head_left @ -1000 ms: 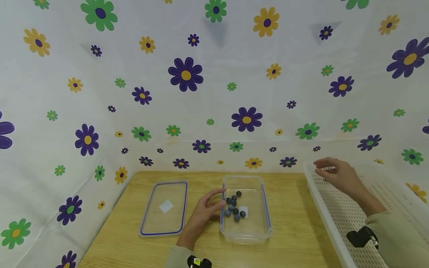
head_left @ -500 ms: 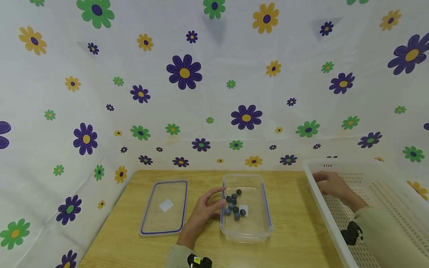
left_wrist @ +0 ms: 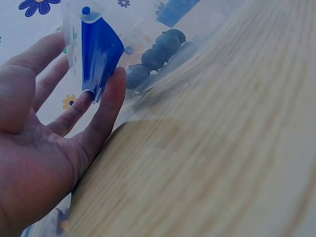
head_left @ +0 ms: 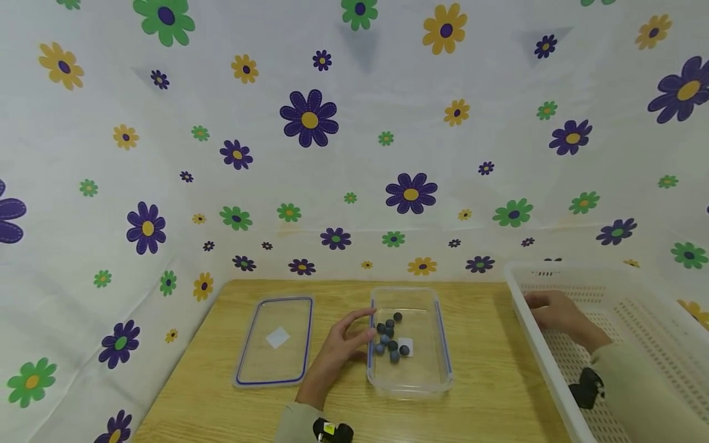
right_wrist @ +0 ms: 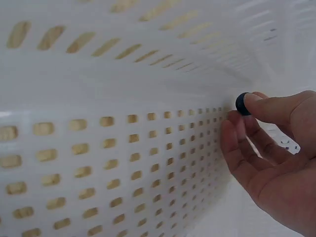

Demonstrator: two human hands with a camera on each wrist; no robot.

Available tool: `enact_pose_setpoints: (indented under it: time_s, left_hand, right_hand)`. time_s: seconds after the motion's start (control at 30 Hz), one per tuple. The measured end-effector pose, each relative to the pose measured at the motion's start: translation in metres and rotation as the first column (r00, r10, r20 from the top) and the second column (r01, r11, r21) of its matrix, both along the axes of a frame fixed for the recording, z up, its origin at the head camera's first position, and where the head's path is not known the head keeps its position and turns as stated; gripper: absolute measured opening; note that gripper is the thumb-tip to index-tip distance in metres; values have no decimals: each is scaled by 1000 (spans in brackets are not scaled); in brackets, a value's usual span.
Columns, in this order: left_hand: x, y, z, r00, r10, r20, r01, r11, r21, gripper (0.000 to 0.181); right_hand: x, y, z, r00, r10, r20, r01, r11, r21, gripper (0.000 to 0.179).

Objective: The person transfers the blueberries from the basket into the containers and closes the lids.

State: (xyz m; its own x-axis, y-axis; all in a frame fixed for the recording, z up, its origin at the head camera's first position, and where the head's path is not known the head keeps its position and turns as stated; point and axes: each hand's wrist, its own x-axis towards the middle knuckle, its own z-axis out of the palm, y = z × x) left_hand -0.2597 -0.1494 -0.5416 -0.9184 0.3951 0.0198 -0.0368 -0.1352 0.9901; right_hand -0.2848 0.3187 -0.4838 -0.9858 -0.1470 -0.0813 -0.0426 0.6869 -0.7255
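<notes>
A clear plastic food container point(head_left: 411, 389) with blue edging stands on the table, several blueberries point(head_left: 390, 335) gathered toward its left side. At its left rim, my left hand point(head_left: 338, 347) holds on with thumb and fingers. In the left wrist view, these fingers curve about the blue side latch point(left_wrist: 100, 54), with berries point(left_wrist: 160, 52) showing through the wall. My right hand point(head_left: 559, 314) is down inside a white perforated basket point(head_left: 545, 375), near its left wall. A single dark blueberry point(right_wrist: 242, 104) is pinched between its thumb and fingertips in the right wrist view.
The container's lid point(head_left: 275, 363), rimmed in blue, lies flat to the left with a small white square on it. Behind the wooden table point(head_left: 476, 369) hangs a flowered cloth point(head_left: 354, 154). A white square label point(head_left: 408, 344) shows at the container's bottom.
My right hand has gone from above the basket's left rim down into the basket. The left hand stays at the container's rim, and the berries there keep their places.
</notes>
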Motion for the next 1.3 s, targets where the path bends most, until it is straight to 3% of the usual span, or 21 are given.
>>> enact_pose_setpoints:
  time_s: [0.23,0.43,0.53,0.67,0.83,1.03,1.13,1.3]
  left_hand:
    - [1,2,-1,1000,1,8,-1,1000,-2,56]
    - [0,0,1,1000,7,-2,-7,1000,1,57]
    - [0,0,0,1000,6,-2,-6,1000,0,56]
    - [0,-1,-1,1000,6,-3,-6,1000,-1,55]
    - [0,1,-1,1000,-3,-8,3,1000,8,57]
    - [1,0,-1,1000,5,14,-5,1000,9,56]
    - [2,1,-1,1000,5,14,-5,1000,10,55]
    - [1,0,1,1000,-7,9,7,1000,14,54]
  right_hand:
    - [6,7,25,997,64,-50,-72,983,-170,41]
    - [17,1,66,990,2,-138,-12,997,-76,47]
    - [26,-6,85,983,-33,-181,20,997,-77,49]
    - [40,-16,105,965,-64,-255,19,984,-176,41]
    - [64,-37,120,938,-113,-327,4,949,-315,26]
    - [87,-85,116,910,-144,-388,-69,872,-485,29]
    - [96,-109,111,904,-165,-395,-115,796,-594,30]
    - [102,-140,103,910,-166,-379,-184,658,-730,29]
